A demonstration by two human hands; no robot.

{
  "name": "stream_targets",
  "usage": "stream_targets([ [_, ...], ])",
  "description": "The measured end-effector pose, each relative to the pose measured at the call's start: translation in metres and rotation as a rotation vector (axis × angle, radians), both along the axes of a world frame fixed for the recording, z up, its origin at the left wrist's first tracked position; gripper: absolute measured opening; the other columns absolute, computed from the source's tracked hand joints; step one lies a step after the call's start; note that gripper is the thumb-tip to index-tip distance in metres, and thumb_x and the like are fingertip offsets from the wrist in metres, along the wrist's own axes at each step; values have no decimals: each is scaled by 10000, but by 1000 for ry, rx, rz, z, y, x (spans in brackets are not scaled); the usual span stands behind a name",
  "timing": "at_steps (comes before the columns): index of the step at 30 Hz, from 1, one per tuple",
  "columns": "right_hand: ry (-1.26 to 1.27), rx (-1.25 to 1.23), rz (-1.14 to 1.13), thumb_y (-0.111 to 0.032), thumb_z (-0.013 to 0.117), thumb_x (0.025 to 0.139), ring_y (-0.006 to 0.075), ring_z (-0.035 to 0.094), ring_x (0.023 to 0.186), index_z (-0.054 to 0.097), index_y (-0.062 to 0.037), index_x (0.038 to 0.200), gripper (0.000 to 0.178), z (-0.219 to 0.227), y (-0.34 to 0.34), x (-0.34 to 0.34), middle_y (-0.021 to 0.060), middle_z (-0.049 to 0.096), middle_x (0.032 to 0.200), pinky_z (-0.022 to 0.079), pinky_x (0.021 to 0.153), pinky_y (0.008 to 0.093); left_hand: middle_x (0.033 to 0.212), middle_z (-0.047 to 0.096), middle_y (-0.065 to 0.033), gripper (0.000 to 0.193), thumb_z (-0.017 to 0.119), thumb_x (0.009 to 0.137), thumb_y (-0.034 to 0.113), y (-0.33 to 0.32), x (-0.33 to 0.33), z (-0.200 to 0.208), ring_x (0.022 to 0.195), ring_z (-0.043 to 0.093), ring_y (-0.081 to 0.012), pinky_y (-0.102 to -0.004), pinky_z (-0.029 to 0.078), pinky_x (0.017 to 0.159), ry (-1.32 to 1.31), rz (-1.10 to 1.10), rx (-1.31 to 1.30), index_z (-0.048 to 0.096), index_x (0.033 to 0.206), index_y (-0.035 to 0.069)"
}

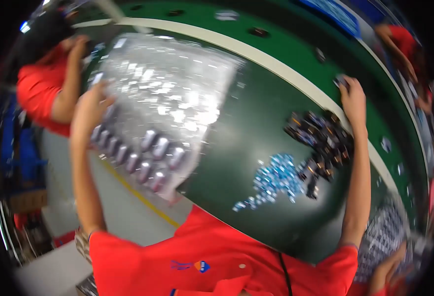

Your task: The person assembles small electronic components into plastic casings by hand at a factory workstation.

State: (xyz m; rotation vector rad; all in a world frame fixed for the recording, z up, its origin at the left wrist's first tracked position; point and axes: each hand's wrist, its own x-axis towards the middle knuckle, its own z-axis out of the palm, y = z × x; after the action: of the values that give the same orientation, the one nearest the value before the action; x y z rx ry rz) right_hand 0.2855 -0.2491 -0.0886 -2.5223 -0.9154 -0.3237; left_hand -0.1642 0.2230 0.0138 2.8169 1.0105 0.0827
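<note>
My left hand (91,108) is smeared by motion at the left edge of a clear plastic tray (177,74). Whether its fingers hold anything cannot be made out. Shiny silver-purple capsule-shaped pieces (133,160) sit in the tray's near pockets. Far to the right, my right hand (353,98) reaches over the green conveyor belt (296,47). Its fingers are closed on a small dark part (339,81), whose kind is too blurred to tell. Beside my right forearm lies a heap of black parts (325,143), next to a pile of small light-blue shiny pieces (278,177).
A pale rail (256,53) divides the dark green table (241,138) from the belt, which carries scattered small parts. One co-worker (44,89) is close on the left; others are at the right. Another filled tray (382,232) stands at the lower right.
</note>
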Motion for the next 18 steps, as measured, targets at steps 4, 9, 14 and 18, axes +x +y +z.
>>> stream_targets([
  [4, -320, -28, 90, -136, 641, 905, 371, 617, 1040, 633, -27, 1225, 338, 25, -4, -37, 181, 649, 1178, 483, 939, 378, 846, 676, -162, 391, 684, 866, 63, 6, -41, -27, 796, 672, -273, -370, 508, 721, 4, 45, -16, 563, 1237, 38],
  [9, 473, 109, 469, -97, 685, 861, 292, 631, 973, 706, -2, 1021, 188, 63, 33, -186, 112, 680, 1049, 508, 881, 351, 883, 663, -132, 416, 671, 874, 23, 5, -43, -33, 812, 654, -219, -342, 504, 720, -36, 39, -53, 551, 1272, 42],
  [14, 403, 45, 758, -80, 716, 819, 289, 612, 911, 707, -21, 962, 155, 44, 43, -228, 98, 653, 929, 513, 810, 362, 943, 670, -95, 459, 655, 892, 12, 16, -40, -14, 866, 648, -181, -312, 519, 776, -247, -64, -1, 539, 1336, 44],
  [18, 309, -85, 774, -83, 721, 808, 306, 587, 899, 695, -31, 950, 154, 35, 44, -230, 106, 628, 894, 508, 782, 367, 1076, 653, -85, 475, 602, 944, 50, -46, 57, -3, 989, 643, -173, -311, 528, 891, -535, -249, -517, 511, 1411, 69],
])
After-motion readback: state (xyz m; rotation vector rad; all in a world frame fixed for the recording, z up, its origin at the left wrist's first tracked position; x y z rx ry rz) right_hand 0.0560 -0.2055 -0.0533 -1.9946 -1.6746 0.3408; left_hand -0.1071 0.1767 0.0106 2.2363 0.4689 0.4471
